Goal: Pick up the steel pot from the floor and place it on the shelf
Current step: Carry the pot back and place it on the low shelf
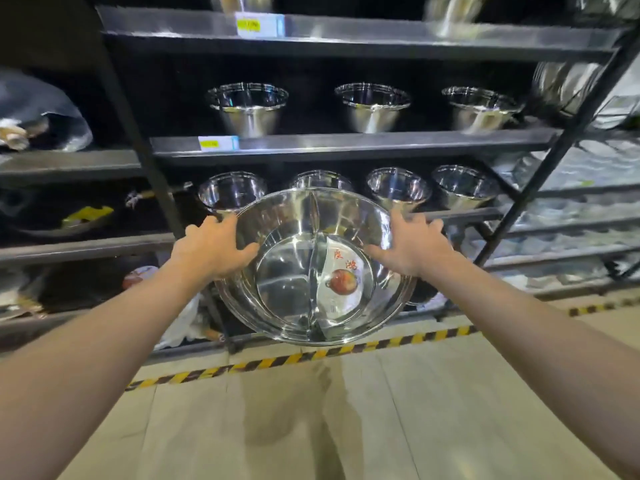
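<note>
The steel pot is being held clear of the floor, in front of the shelf unit and above the striped tape line along the unit's base. It is a wide, shallow vessel with a central divider and a printed label lying in its right-hand half. Its mouth is tilting toward the camera.

The left hand is gripping the pot's left rim, thumb lying inside the wall and the other digits wrapping over the outer edge. The right hand is mirroring that hold on the right rim, thumb inside, remaining digits spread across the outside. Both hands are closed firmly on the rim; neither is holding anything else. The two are sitting at opposite ends of the pot's width, so the load is being shared about evenly and neither hand is nearer the target than the other.

The relation governing the coming move: the shelving is lying directly ahead of and beyond the pot, with the pot's far rim overlapping the row of small steel bowls on the lower tier. That tier appears fully occupied along its front edge, as does the tier above with three larger bowls. Motion blur is softening the upper levels, so free space there cannot be confirmed.

In my judgement the lift is complete and the placement is outstanding. Which tier is meant to receive the pot cannot be determined.
</note>
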